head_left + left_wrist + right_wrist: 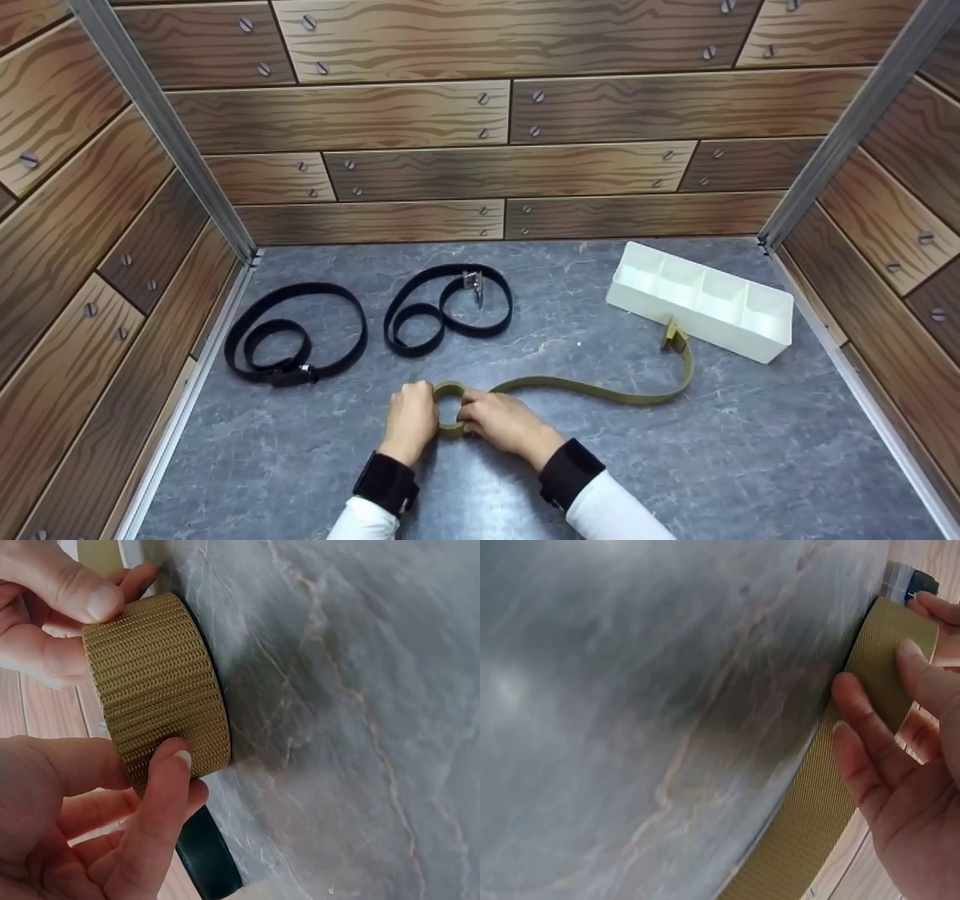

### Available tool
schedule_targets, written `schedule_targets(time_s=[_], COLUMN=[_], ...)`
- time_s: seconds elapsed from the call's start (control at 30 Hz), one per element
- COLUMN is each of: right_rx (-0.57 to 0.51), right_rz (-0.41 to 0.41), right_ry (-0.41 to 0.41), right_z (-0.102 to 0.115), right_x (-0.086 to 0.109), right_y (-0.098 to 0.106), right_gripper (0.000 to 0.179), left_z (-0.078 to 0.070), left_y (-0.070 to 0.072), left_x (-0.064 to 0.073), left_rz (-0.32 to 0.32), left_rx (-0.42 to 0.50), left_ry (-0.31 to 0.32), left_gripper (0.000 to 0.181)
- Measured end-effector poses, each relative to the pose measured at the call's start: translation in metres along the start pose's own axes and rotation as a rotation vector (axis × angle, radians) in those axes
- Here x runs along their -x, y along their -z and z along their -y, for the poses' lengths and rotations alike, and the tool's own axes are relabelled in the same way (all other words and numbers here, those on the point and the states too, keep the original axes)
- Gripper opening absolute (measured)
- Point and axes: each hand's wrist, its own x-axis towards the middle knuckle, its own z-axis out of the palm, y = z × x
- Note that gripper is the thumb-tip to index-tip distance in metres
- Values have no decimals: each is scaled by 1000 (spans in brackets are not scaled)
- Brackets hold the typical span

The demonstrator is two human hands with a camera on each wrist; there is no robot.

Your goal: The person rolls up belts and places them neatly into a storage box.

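An olive-tan webbing belt (pixel 585 385) stands on its edge on the grey tabletop, one end bent into a small loop. At the loop's left side my left hand (pixel 412 420) pinches the strap between thumb and fingers. The right hand (pixel 504 421) grips the loop's right side, where the long strap leads away. In the left wrist view the ribbed belt loop (pixel 161 682) shows close up between both hands. The right wrist view has the strap (pixel 795 825) running past my fingers (pixel 862 769). Far right, the belt's buckle (pixel 672 334) lies against a white tray.
Two black belts lie coiled beyond the hands, one left (pixel 360 330) and one with a silver buckle (pixel 506 300) in the middle. The white four-part tray (pixel 697 322) stands back right. Wood-patterned walls (pixel 420 120) enclose the tabletop (pixel 300 457) on three sides.
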Motion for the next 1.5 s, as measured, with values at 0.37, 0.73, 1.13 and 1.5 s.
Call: schedule_targets(time_s=[0.37, 0.73, 1.13, 1.5], right_rx=[15, 68, 125, 142], right_rz=[-11, -57, -42, -52], right_ry=[-12, 10, 10, 0], right_z=[1, 3, 5, 15], right_x=[2, 1, 0, 1], right_y=[-4, -6, -4, -9], right_gripper=[6, 5, 14, 9], left_z=[-1, -1, 6, 9], left_y=[-3, -4, -1, -4], left_x=[0, 4, -3, 2], left_rz=[-14, -54, 122, 116], left_rx=[7, 3, -3, 13], left_ry=[-54, -29, -109, -109], left_gripper=[11, 14, 9, 11])
